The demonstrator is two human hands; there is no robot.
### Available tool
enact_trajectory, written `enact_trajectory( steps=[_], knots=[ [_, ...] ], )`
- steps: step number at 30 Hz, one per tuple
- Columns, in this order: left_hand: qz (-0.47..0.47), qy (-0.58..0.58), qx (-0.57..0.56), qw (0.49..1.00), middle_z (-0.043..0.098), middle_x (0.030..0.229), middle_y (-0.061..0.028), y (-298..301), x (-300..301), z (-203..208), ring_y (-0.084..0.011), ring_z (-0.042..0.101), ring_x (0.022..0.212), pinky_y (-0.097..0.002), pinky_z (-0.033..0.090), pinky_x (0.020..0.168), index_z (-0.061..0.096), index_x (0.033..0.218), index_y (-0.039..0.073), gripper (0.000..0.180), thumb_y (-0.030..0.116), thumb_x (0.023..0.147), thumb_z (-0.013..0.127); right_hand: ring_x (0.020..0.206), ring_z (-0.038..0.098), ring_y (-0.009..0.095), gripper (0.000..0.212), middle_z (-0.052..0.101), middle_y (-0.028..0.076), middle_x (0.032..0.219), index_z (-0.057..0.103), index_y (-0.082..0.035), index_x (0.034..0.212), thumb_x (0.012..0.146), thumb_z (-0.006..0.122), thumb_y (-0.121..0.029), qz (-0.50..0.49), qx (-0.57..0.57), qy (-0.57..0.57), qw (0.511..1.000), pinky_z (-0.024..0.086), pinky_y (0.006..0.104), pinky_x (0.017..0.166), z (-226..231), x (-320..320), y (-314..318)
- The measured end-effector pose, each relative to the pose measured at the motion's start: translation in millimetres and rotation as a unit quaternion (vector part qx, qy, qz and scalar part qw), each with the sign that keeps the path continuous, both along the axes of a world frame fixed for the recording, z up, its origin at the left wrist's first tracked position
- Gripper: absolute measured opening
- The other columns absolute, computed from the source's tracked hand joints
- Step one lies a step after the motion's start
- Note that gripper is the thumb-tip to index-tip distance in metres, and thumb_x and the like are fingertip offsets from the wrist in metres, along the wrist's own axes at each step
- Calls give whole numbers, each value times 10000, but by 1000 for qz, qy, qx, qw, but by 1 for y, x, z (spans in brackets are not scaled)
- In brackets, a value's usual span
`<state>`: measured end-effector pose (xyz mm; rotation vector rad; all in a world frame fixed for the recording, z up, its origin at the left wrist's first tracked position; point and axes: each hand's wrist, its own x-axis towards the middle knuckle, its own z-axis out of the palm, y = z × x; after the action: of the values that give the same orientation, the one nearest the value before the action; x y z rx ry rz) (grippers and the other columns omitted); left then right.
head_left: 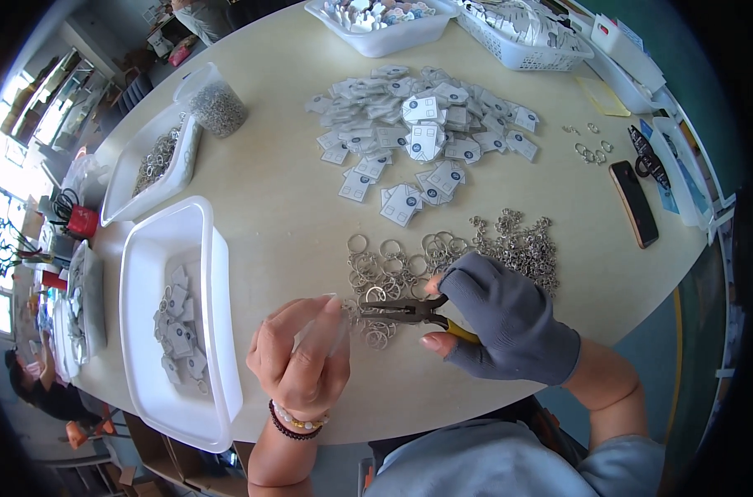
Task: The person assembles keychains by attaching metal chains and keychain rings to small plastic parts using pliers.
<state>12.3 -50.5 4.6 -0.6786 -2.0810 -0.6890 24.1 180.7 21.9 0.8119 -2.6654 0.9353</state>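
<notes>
Key rings (393,273) lie loose on the counter (277,190) ahead of both hands. At far left, a long white tub (215,331) holds finished tagged rings; behind it a tray (123,178) and a clear jar (215,103) hold more metal rings. The left hand (302,360) pinches a clear-sleeved tag; the gloved right hand (509,323) is closed around pliers (405,311), jaws on a ring. A slip could likely spring that ring away or nip a fingertip. Two white baskets (517,37) of tags stand beyond.
</notes>
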Motion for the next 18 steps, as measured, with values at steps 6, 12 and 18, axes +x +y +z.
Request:
enact_trajectory(
  steps=[6,12,18],
  knots=[
    [-3,39,-43,998,655,933,-64,0,2,1,-218,646,737,-275,434,572,704,962,83,394,-30,585,696,727,599,271,444,523,116,898,572,-15,1032,829,696,-390,-2,79,-44,996,489,359,600,20,3,3],
    [-1,60,-77,995,651,932,-55,1,1,3,-214,646,742,-281,430,555,712,954,83,375,-25,595,694,696,587,269,455,502,113,871,575,-25,1016,831,680,-427,0,81,-33,996,485,358,577,20,5,4],
    [-12,36,-75,996,649,923,-47,2,2,2,-217,645,737,-285,437,559,714,941,79,381,-16,573,695,617,587,235,370,517,99,787,565,-55,914,842,658,-406,-3,102,37,994,460,335,465,18,3,6]
  ],
)
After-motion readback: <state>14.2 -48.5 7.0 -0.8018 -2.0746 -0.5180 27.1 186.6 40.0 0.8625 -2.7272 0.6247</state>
